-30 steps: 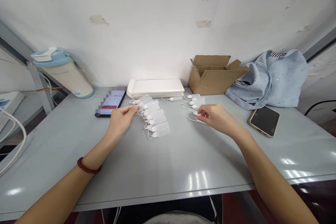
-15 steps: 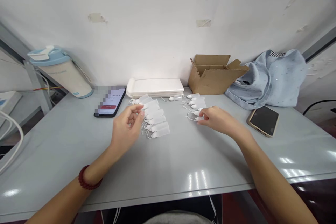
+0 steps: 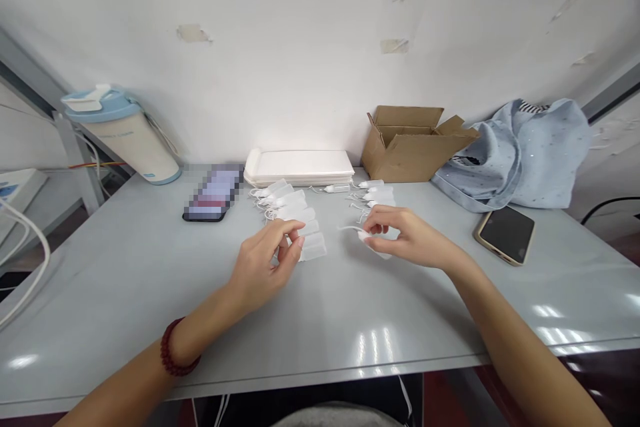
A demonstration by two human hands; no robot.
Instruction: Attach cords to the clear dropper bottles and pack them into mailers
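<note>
A glossy grey table [image 3: 340, 320] with bottles [image 3: 314, 247] adjoins a tape-patched wall [image 3: 310, 73].

I wear a dark red, round, beaded bracelet [image 3: 179, 348]. My small plastic bottles [image 3: 314, 247] are cloudy white, and the flat, shiny table [image 3: 310, 333] is grey. I see a brown cardboard box [image 3: 415, 157], a tall cream cup [image 3: 136, 148] with a blue lid [image 3: 106, 107], and a floppy light blue cloth bag [image 3: 553, 153] with dots and black-and-white stripes.

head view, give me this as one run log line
left hand: over near end of left bottle row, hold unclear | right hand: pinching small bottle | behind: white stack, cardboard box
</note>
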